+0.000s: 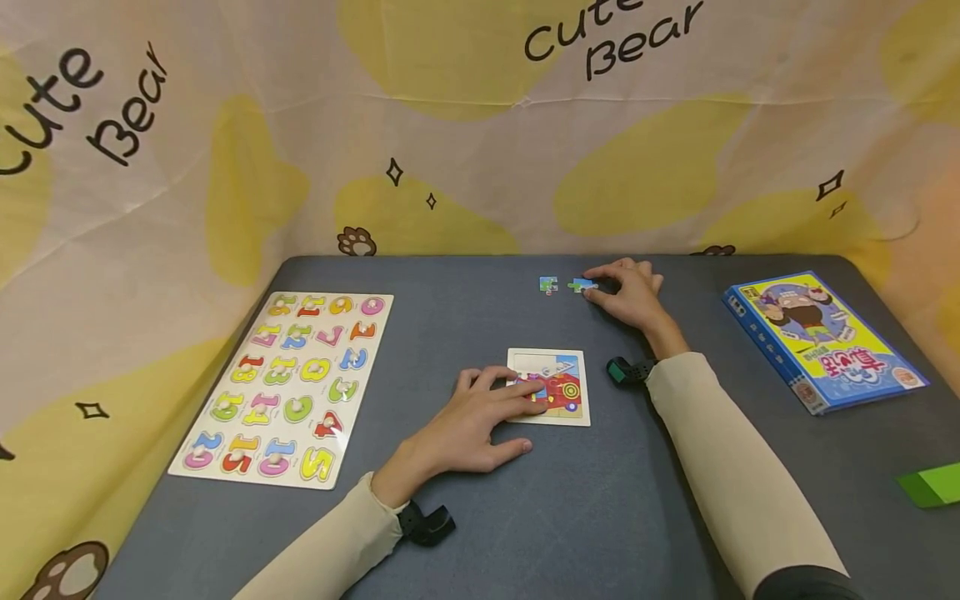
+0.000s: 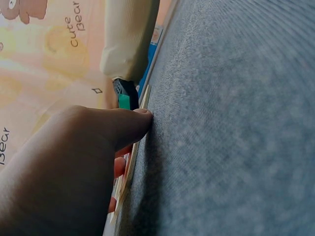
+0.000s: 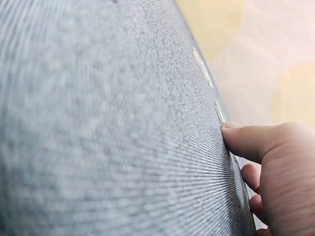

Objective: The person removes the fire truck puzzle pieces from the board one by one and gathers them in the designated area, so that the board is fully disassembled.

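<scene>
Toward the back of the table, my right hand [image 1: 630, 292] pinches a small blue-and-green puzzle piece [image 1: 581, 285] between thumb and index finger. Another puzzle piece [image 1: 548, 284] lies just left of it. In the right wrist view the thumb [image 3: 246, 140] is down at the tabletop, beside the thin edge of a piece [image 3: 220, 112]. My left hand [image 1: 476, 421] rests with its extended fingers over the left part of a framed picture puzzle [image 1: 555, 419] that shows a red vehicle. The left thumb [image 2: 132, 123] touches down near the frame's edge, and the fingers hide part of the picture.
A white number board [image 1: 303, 392] with colourful knobbed numerals lies at the left. At the right is a blue-and-yellow box [image 1: 828, 342] with a cartoon figure, and a green block [image 1: 930, 485] by the frame edge. A printed cloth [image 1: 465, 142] hangs behind the grey table [image 1: 465, 312].
</scene>
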Motion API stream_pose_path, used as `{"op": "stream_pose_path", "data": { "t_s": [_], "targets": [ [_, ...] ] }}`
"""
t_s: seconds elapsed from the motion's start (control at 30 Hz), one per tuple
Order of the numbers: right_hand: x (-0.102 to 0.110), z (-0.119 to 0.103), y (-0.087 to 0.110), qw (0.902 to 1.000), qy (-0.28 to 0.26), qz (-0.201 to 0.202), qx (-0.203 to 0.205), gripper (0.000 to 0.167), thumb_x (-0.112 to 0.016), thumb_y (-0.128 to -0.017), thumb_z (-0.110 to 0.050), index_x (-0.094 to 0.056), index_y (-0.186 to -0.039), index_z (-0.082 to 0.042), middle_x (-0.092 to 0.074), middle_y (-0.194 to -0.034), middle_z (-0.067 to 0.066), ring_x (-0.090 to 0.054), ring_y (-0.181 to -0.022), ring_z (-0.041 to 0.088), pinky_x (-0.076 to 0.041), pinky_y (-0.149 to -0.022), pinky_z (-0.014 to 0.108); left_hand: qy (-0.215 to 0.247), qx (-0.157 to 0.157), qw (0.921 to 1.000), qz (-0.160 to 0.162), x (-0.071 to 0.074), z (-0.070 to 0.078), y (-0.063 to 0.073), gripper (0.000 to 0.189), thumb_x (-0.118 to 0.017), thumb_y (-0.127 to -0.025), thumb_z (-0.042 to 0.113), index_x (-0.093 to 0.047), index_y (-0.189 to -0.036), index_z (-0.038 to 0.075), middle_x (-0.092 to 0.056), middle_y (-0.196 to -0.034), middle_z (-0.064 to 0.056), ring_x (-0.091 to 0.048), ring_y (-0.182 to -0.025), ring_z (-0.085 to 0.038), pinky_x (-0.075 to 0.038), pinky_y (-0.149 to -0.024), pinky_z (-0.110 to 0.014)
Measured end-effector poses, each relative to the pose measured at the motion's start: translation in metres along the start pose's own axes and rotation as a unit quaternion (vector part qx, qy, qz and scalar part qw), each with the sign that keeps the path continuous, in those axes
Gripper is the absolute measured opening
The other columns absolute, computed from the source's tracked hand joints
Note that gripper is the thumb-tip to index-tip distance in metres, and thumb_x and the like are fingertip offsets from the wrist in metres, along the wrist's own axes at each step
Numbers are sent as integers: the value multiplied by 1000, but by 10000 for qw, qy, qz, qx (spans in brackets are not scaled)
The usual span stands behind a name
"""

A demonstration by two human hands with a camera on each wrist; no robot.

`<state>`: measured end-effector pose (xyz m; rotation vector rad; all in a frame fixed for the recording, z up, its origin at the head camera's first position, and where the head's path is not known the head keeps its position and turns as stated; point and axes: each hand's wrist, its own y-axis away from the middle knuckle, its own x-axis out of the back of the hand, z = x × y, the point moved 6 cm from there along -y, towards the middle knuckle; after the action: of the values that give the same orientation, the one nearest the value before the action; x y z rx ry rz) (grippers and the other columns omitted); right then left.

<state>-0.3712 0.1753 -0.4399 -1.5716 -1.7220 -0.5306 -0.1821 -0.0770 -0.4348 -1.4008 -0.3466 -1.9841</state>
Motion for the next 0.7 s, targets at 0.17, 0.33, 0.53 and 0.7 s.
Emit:
{"op": "stream_pose_path", "data": {
  "t_s": [0.17, 0.33, 0.53, 0.7],
  "targets": [
    [-1, -1, 0, 10000, 3, 68, -28, 35, -72, -95, -23, -71, -126, -8, -54, -123, 20, -33, -114, 41, -9, -96, 58, 40, -4, 10000, 11, 0, 0, 0, 50, -67, -95, 44, -60, -143, 33, -43, -161, 14, -34, -144, -21, -25, -105, -50],
    [-1, -2, 0, 9999, 9, 113, -64, 36, -71, -95, -24, -71, -127, -8, -54, -124, 21, -34, -114, 41, -10, -96, 58, 2, -10, 10000, -5, 1, 0, 0, 50, -67, -95, 44, -60, -143, 34, -43, -161, 14, -34, -144, -21, -25, -105, -50],
    [0, -1, 1, 9999, -24, 128, -82, 37, -73, -94, -25, -71, -127, -9, -55, -125, 20, -35, -115, 40, -10, -98, 59, -18, -10, 10000, 5, 2, 1, 0, 50, -67, -94, 45, -60, -143, 34, -44, -160, 13, -34, -144, -20, -25, -106, -51],
    [3, 0, 3, 9988, -399, 274, 36, 34, -73, -94, -23, -72, -126, -9, -59, -127, 19, -36, -116, 38, -11, -99, 56, -39, -50, 9999, 81, 2, 2, 1, 49, -68, -94, 44, -61, -142, 33, -45, -159, 13, -36, -143, -20, -26, -106, -51]
  ]
}}
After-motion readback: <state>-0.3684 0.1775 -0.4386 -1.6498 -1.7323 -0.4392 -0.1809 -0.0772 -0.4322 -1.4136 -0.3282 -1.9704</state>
